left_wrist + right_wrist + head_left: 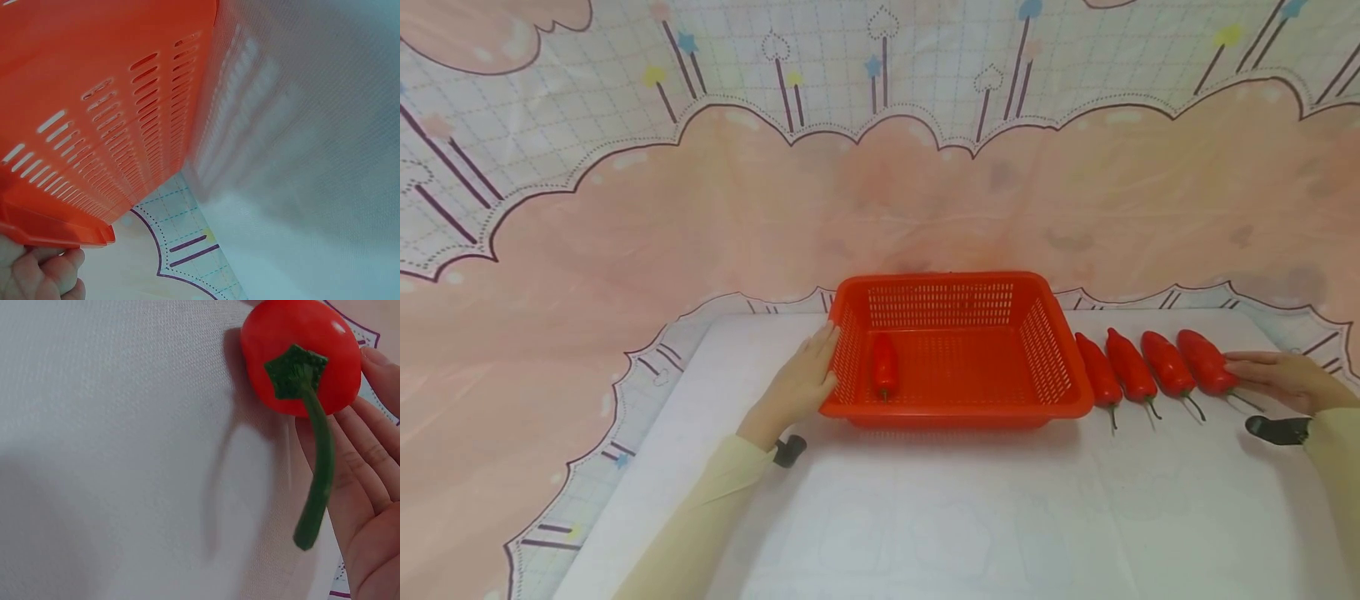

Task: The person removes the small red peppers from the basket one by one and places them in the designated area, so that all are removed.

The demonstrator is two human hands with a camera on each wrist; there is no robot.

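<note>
An orange-red plastic basket (955, 412) with slotted walls stands in the middle of the white table. My left hand (801, 377) is at its left side, and in the left wrist view fingers (61, 272) curl under the rim. One red pepper (885, 365) lies inside, towards the left, stem facing me. On the right, my right hand (1281, 377) touches the outermost red pepper (1206, 363) of a row on the table. In the right wrist view its green stem points at the camera, and the fingers lie fairly straight beside it, their tips partly hidden behind it.
Several more red peppers, among them one (1099, 371) right beside the basket, one (1131, 367) and one (1167, 364), lie in a slanted row between basket and right hand. A patterned pink cloth (775, 217) hangs behind the white tabletop (970, 517).
</note>
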